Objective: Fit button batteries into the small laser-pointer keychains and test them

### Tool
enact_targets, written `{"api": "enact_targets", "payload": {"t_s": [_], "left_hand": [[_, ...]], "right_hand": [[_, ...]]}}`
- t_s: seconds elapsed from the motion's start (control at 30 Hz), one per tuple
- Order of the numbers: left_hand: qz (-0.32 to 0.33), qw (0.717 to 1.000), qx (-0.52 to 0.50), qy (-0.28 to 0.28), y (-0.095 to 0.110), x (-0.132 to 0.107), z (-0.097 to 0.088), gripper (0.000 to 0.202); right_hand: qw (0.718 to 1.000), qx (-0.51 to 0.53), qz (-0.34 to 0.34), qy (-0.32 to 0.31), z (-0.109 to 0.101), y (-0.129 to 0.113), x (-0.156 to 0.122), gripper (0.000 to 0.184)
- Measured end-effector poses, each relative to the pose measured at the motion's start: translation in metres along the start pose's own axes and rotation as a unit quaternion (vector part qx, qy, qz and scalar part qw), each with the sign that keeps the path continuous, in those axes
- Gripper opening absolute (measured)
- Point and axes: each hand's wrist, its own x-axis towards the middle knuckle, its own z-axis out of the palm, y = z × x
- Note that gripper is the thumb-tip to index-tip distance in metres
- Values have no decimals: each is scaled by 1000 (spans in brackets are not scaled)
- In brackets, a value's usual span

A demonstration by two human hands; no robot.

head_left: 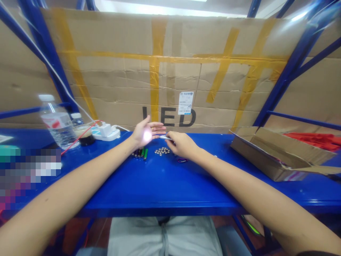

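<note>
My left hand (pixel 141 134) is raised over the table with its fingers stretched out and the palm turned to the right. A bright round spot of light falls on that palm. In my right hand (pixel 183 143) I grip a slim silver mini flashlight (pixel 164 137), its front end pointed at the left palm. Below the hands, several small tubes (pixel 144 153), green and dark, lie side by side on the blue table (pixel 160 185). To their right is a cluster of silver button cells (pixel 162 151). A purple carabiner (pixel 182 160) rests under my right hand.
At the left stand a water bottle (pixel 57 124), a jar with dark liquid (pixel 85 135) and a white power strip (pixel 108 133) with cables. An open cardboard box (pixel 271 156) sits at the right, with red cloth (pixel 315 141) behind it. A large cardboard sheet (pixel 119 85) closes the back.
</note>
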Motion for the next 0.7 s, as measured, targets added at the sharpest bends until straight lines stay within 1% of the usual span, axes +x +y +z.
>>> {"api": "enact_targets", "payload": {"t_s": [0.2,0.37,0.7], "left_hand": [[-2,1000,1,-1,0,0,1,64],[-3,1000,3,-2,0,-1,2,63],[-12,1000,7,-6,-1,-1,2,63]], "right_hand": [[1000,0,-6,0,0,1,0,11],[1000,-4,10,4,1,2,0,11],[1000,-19,-8,7,2,4,-2,10]]}}
